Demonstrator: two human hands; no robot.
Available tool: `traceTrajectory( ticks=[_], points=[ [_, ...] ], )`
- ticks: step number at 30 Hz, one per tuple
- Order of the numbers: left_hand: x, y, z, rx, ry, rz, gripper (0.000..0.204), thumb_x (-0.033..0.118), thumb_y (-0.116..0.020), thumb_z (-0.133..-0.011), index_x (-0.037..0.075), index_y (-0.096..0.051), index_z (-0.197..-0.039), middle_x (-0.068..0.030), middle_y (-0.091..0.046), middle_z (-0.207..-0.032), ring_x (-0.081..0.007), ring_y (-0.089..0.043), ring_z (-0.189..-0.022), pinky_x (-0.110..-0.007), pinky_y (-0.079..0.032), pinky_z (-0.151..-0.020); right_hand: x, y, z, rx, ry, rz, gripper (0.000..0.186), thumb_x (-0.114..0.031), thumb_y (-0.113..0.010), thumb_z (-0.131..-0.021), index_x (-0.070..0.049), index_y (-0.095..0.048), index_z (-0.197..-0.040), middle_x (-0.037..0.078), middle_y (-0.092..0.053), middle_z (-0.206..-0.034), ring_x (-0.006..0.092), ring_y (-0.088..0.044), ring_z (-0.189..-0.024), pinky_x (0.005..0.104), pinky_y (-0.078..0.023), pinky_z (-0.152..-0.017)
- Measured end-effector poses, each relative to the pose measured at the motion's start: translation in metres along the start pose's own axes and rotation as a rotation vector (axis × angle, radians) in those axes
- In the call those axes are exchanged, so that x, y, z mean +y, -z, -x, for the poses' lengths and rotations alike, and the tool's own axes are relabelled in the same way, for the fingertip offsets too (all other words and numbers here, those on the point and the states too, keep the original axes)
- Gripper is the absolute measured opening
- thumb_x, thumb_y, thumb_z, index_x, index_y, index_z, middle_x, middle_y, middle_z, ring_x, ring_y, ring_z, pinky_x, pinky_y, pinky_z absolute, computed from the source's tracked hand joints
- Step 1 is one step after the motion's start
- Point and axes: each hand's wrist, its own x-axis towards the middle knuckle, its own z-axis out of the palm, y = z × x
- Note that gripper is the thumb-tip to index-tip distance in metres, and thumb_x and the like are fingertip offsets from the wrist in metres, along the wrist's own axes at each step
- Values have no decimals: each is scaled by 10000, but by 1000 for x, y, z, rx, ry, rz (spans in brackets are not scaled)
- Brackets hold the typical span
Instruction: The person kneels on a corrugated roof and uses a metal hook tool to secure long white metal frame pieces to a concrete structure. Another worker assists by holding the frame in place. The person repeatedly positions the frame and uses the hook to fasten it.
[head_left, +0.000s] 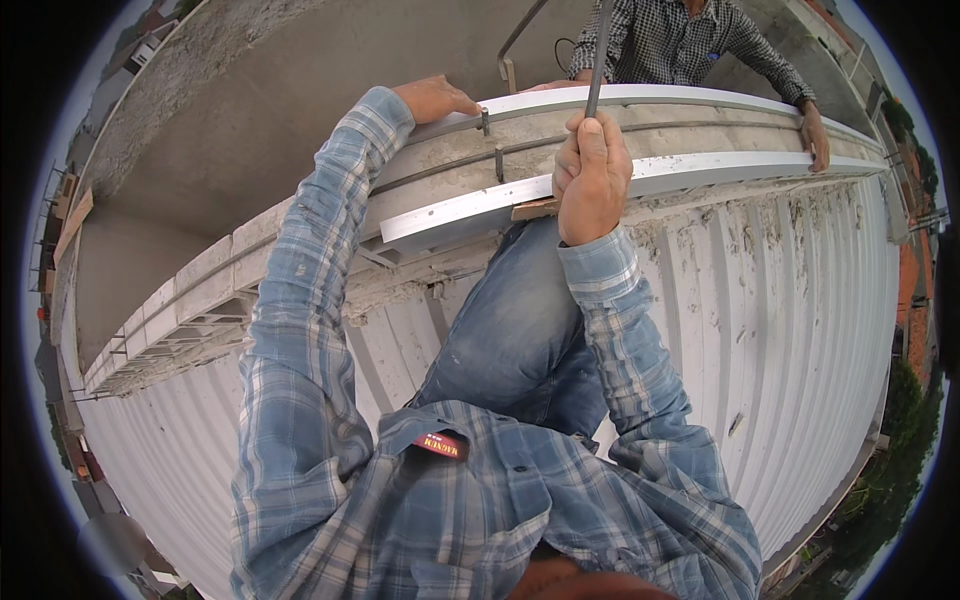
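My right hand point(594, 178) is closed around a dark metal rod point(600, 62) that rises away from me, above the near white metal strip point(455, 213). My left hand point(436, 99) lies with its fingers stretched out on the wall top, by the left end of the far white strip point(640, 95). Between the strips runs the concrete wall top point(540, 133) with a long steel bar point(440, 166) along it. Short upright metal pieces point(499, 162) stand beside that bar. A small piece of wood point(535, 209) sits under the near strip, close to my right wrist.
Across the wall a co-worker in a checked shirt point(665, 45) rests a hand point(815, 138) on the strips. A bent metal rod point(515, 38) stands on the far side. Below me lies a ribbed metal roof point(780, 330) with mortar debris. A plastered wall point(300, 75) rises behind.
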Motion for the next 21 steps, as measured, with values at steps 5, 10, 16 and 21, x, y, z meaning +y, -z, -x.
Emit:
traceTrajectory(
  ticks=[5, 10, 16, 21],
  points=[
    [19, -1, 0, -34, 173, 312, 630, 627, -514, -874, 177, -611, -1304, -169, -547, -1350, -342, -448, -1300, -425, -310, -1105, -77, 49, 4, 261, 551, -48, 364, -405, -437, -1024, -73, -478, -880, -46, -339, -579, 34, -266, -444, 205, -209, -390],
    [-8, -19, 11, 144, 237, 344, 767, 680, -583, -819, 62, -622, -1272, -211, -576, -1297, -335, -479, -1283, -459, -315, -1088, -125, 177, 98, 579, 403, 411, 324, -372, -426, -1031, -92, -474, -874, -56, -281, -562, 39, -222, -443, 214, -190, -377],
    [-46, -27, -18, 250, 247, 261, 827, 699, -600, -793, 51, -588, -1306, -219, -539, -1340, -322, -447, -1319, -436, -284, -1120, -45, 246, 253, 1055, -609, 300, 251, -325, -494, -992, -117, -496, -852, -86, -282, -543, 26, -235, -416, 228, -165, -362],
    [-59, -29, -6, 283, 293, 214, 847, 684, -596, -807, 21, -553, -1332, -223, -522, -1356, -313, -450, -1317, -421, -296, -1115, 37, 246, 318, 1280, -814, 90, 208, -276, -477, -974, -130, -483, -826, -71, -286, -515, 52, -237, -373, 251, -167, -335]
  ],
)
